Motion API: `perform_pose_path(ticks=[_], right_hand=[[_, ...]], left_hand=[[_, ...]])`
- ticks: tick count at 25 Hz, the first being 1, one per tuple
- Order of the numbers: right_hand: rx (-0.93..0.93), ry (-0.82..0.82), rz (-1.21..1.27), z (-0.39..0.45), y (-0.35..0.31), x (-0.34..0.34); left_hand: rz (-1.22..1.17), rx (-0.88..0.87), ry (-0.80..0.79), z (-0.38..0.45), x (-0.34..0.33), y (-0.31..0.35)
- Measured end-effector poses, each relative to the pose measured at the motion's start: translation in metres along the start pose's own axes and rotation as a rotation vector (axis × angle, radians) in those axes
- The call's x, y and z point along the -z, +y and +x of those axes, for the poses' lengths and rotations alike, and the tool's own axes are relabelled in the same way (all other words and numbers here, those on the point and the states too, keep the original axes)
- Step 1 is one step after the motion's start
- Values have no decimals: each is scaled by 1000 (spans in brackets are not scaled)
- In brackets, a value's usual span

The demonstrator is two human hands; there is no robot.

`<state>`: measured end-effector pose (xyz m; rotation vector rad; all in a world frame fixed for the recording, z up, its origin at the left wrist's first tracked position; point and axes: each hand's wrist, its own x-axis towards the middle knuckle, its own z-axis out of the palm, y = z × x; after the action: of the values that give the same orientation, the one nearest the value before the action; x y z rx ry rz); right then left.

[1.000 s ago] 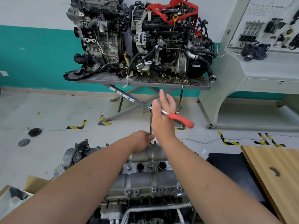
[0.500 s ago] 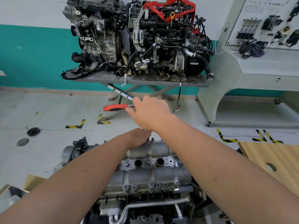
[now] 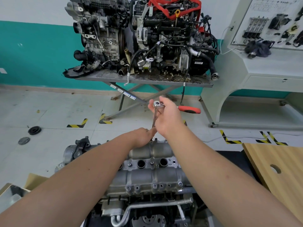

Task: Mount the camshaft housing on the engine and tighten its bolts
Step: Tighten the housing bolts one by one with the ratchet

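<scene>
Above the camshaft housing (image 3: 147, 171), right hand (image 3: 168, 118) grips ratchet (image 3: 188, 109); left hand (image 3: 142, 136) steadies its extension (image 3: 154, 118).

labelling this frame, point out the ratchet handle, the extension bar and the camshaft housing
ratchet handle (image 3: 190, 109), head view, on the red grip
extension bar (image 3: 154, 117), head view, mid shaft
camshaft housing (image 3: 147, 177), head view, on the near ribbed cover

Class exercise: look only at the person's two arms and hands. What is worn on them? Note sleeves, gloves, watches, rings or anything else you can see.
Nothing is worn. Both forearms reach in from the bottom corners, bare along their whole visible length, with no sleeve or cuff in view. The left hand and the right hand are bare too: no gloves, no watch or wristband, no rings visible.
</scene>
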<state>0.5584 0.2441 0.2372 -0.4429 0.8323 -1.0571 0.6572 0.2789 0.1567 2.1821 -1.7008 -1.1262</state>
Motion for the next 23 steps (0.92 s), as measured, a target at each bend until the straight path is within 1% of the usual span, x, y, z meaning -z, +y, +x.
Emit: perform_pose_path(ticks=[2, 4, 5, 7, 8, 9, 10, 11, 12, 14, 16, 18, 19, 20, 21, 22, 23], right_hand=[[190, -41, -343, 3, 9, 12], [492, -128, -662, -2, 20, 21], [691, -154, -786, -1, 23, 25], [1224, -195, -1079, 6, 23, 35], [1456, -245, -1233, 10, 20, 35], [1594, -300, -1389, 13, 16, 33], [1634, -324, -1562, 14, 12, 29], [1598, -320, -1750, 11, 7, 23], [1519, -301, -1916, 6, 3, 18], [1353, -253, -2122, 0, -4, 10], [1231, -287, -2267, -7, -10, 2], [1124, -310, -2344, -11, -16, -7], [1079, -274, -2370, -10, -18, -12], [971, -223, -2394, -9, -19, -17], [819, -168, -2349, -10, -21, -21], [625, -140, -2170, -9, -23, -24], [414, -144, -1858, -9, -24, -24]], left_hand=[[16, -9, 12, 2, 0, 1], [11, -7, 18, 2, -1, -1], [14, -13, 23, 3, -1, -2], [-31, -41, 24, 3, -1, -3], [-104, -93, 21, 2, -2, -3], [-200, -142, 22, 1, -3, -2], [-285, -168, 31, -1, -5, -1], [-266, -161, 54, -1, -5, -1], [-205, -136, 72, 1, -5, -1], [-96, -57, 44, 3, -3, -1], [-95, -40, 4, 1, 1, 0], [-108, -16, -21, -1, 1, 0], [-86, -3, -21, -2, 0, 1], [-65, 3, -14, -2, -2, 1], [-46, 4, -5, -4, -2, 1], [-32, 5, 3, -4, -1, 0], [-16, 7, 9, -4, -1, 0]])
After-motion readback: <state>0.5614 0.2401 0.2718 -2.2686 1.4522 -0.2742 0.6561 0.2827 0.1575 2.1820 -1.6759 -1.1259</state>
